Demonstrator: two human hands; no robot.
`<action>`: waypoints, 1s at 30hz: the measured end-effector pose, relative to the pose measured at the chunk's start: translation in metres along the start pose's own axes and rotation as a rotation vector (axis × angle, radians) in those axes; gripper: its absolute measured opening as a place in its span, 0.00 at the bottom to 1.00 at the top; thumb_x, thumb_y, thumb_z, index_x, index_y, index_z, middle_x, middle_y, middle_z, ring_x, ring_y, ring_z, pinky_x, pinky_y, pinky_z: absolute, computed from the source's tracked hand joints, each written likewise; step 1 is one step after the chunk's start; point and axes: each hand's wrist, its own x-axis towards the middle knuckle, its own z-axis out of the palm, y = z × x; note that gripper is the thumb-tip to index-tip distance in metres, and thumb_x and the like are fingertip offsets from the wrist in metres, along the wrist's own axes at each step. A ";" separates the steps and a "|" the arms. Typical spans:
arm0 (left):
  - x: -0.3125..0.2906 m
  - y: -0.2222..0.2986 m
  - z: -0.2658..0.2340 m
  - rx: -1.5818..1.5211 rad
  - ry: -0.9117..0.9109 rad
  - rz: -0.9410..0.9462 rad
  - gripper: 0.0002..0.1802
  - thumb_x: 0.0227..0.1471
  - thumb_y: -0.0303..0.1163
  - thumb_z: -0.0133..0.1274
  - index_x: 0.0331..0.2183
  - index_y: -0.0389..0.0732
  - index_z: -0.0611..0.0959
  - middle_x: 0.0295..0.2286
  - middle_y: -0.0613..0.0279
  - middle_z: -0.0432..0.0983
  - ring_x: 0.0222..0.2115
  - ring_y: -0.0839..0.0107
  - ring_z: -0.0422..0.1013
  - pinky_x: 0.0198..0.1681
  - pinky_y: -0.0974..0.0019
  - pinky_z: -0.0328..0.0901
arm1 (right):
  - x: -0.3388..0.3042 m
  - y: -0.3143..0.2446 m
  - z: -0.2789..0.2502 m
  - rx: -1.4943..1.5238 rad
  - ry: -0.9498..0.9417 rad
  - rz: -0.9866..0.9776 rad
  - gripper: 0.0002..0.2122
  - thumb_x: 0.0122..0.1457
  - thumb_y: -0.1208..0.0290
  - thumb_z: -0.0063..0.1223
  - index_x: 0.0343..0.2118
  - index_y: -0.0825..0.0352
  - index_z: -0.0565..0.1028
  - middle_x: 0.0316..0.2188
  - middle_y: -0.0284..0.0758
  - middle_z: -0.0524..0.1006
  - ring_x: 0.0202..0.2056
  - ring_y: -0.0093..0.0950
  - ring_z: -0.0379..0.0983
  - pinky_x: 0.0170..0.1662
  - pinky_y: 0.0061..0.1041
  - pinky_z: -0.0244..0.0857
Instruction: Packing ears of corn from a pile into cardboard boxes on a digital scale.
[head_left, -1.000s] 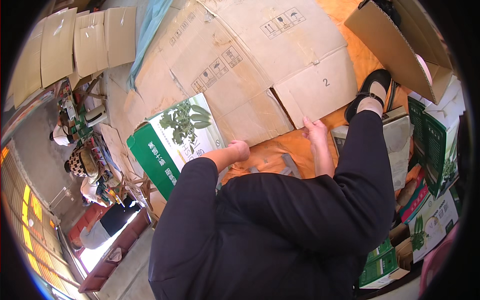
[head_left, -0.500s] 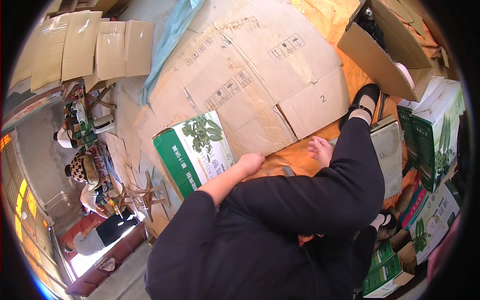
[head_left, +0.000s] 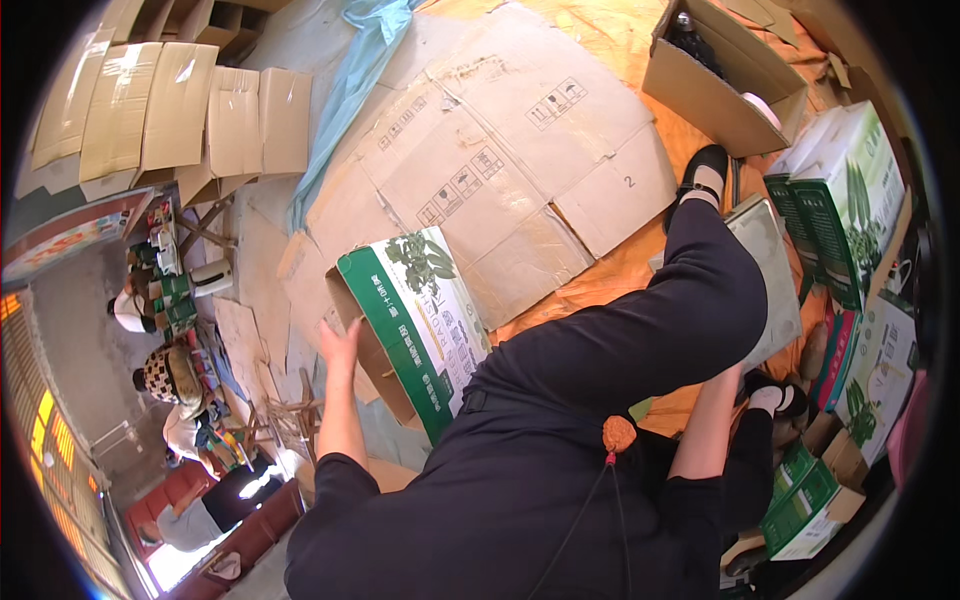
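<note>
A green and white carton (head_left: 440, 340) with green vegetables pictured on it lies on its side just in front of me. Its left end is open, showing brown cardboard inside. My left hand (head_left: 340, 343) is beside that end, fingers and thumb spread, with nothing in it; whether the thumb touches the carton's edge I cannot tell. My right forearm (head_left: 705, 425) reaches down past my bent knee, and the knee hides the hand. Beyond the carton, a large flattened cardboard sheet (head_left: 560, 180) covers the floor.
An open brown box (head_left: 725, 85) holding a dark object stands at the far right. Printed cartons (head_left: 850, 200) and smaller green boxes (head_left: 800, 500) are at the right. A grey flat slab (head_left: 765, 270) lies by my foot. Brown boxes (head_left: 180, 110) line the far left; people work at the left.
My left hand has moved left, from over the carton's near side to its open end. The right hand has gone from beside my shin to behind my knee. The carton has shifted and tilted slightly.
</note>
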 end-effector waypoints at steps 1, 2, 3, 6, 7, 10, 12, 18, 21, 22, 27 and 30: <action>-0.009 -0.001 0.005 -0.054 -0.209 -0.099 0.33 0.46 0.37 0.57 0.48 0.24 0.68 0.43 0.38 0.70 0.44 0.52 0.68 0.46 0.57 0.62 | -0.006 -0.019 -0.007 0.036 0.066 -0.061 0.12 0.60 0.66 0.46 0.42 0.68 0.70 0.34 0.32 0.74 0.35 0.21 0.70 0.35 0.17 0.64; -0.015 -0.019 0.017 -0.257 -0.268 -0.234 0.30 0.45 0.37 0.57 0.45 0.24 0.71 0.39 0.40 0.72 0.40 0.53 0.71 0.42 0.58 0.65 | -0.018 -0.045 -0.005 -0.009 0.135 -0.220 0.12 0.60 0.67 0.46 0.43 0.69 0.69 0.33 0.32 0.74 0.34 0.21 0.70 0.35 0.17 0.64; -0.017 -0.037 0.031 -0.457 -0.323 -0.380 0.28 0.44 0.38 0.58 0.42 0.24 0.74 0.35 0.41 0.75 0.35 0.55 0.73 0.38 0.59 0.67 | -0.034 -0.076 0.007 -0.059 0.196 -0.371 0.12 0.60 0.68 0.46 0.43 0.69 0.69 0.32 0.31 0.74 0.33 0.21 0.70 0.35 0.17 0.63; -0.013 -0.049 0.045 -0.359 -0.281 -0.320 0.23 0.43 0.37 0.58 0.35 0.25 0.79 0.30 0.44 0.77 0.31 0.61 0.75 0.35 0.61 0.68 | -0.124 -0.144 0.090 -0.202 -0.026 -0.665 0.05 0.58 0.76 0.48 0.36 0.69 0.73 0.29 0.30 0.73 0.30 0.20 0.68 0.35 0.17 0.63; -0.017 -0.039 0.043 -0.362 -0.296 -0.313 0.23 0.43 0.37 0.58 0.35 0.25 0.79 0.30 0.44 0.77 0.31 0.61 0.75 0.35 0.61 0.68 | -0.150 -0.154 0.118 -0.413 -0.112 -0.825 0.03 0.56 0.77 0.50 0.33 0.68 0.74 0.27 0.30 0.73 0.28 0.20 0.68 0.33 0.17 0.62; -0.029 -0.005 0.025 -0.177 -0.271 -0.222 0.20 0.43 0.37 0.58 0.31 0.26 0.81 0.27 0.44 0.78 0.29 0.58 0.76 0.34 0.60 0.68 | -0.210 -0.161 0.169 -0.400 -0.600 -0.801 0.03 0.52 0.80 0.52 0.31 0.68 0.75 0.25 0.35 0.73 0.27 0.26 0.69 0.33 0.20 0.63; -0.032 -0.009 0.028 -0.119 -0.224 -0.124 0.21 0.43 0.39 0.58 0.27 0.27 0.81 0.25 0.40 0.77 0.29 0.54 0.76 0.35 0.58 0.67 | -0.237 -0.137 0.205 -0.517 -0.914 -0.972 0.06 0.51 0.70 0.55 0.28 0.66 0.75 0.26 0.37 0.75 0.29 0.32 0.73 0.32 0.29 0.66; -0.044 0.007 0.027 -0.044 -0.205 0.021 0.22 0.43 0.41 0.57 0.25 0.26 0.80 0.24 0.34 0.73 0.29 0.45 0.73 0.34 0.53 0.66 | -0.282 -0.041 0.274 -1.388 -1.458 -0.601 0.32 0.51 0.38 0.43 0.27 0.72 0.77 0.26 0.44 0.77 0.33 0.36 0.76 0.37 0.31 0.68; -0.042 0.006 0.024 0.082 -0.200 0.046 0.22 0.43 0.41 0.56 0.24 0.26 0.80 0.23 0.34 0.73 0.28 0.44 0.73 0.33 0.52 0.66 | -0.295 -0.008 0.270 -1.447 -1.533 -0.579 0.27 0.52 0.46 0.46 0.27 0.72 0.78 0.26 0.46 0.77 0.34 0.39 0.76 0.38 0.33 0.68; -0.042 0.009 0.023 0.084 -0.204 0.045 0.22 0.43 0.41 0.56 0.24 0.26 0.80 0.23 0.34 0.73 0.28 0.44 0.73 0.33 0.52 0.66 | -0.294 -0.002 0.268 -1.420 -1.490 -0.513 0.23 0.51 0.52 0.45 0.27 0.72 0.78 0.27 0.47 0.77 0.34 0.41 0.75 0.39 0.34 0.68; -0.019 0.012 0.006 0.050 -0.197 0.149 0.18 0.43 0.39 0.56 0.26 0.29 0.80 0.22 0.37 0.73 0.27 0.46 0.73 0.32 0.53 0.66 | -0.294 0.004 0.265 -1.340 -1.414 -0.417 0.15 0.46 0.65 0.43 0.26 0.73 0.78 0.29 0.49 0.77 0.35 0.43 0.75 0.40 0.37 0.67; 0.005 0.020 -0.015 0.028 -0.152 0.234 0.15 0.42 0.37 0.56 0.26 0.33 0.81 0.21 0.41 0.74 0.26 0.49 0.74 0.31 0.54 0.67 | -0.294 0.004 0.271 -1.176 -1.442 -0.467 0.15 0.46 0.66 0.42 0.23 0.74 0.76 0.27 0.52 0.76 0.33 0.47 0.74 0.39 0.40 0.67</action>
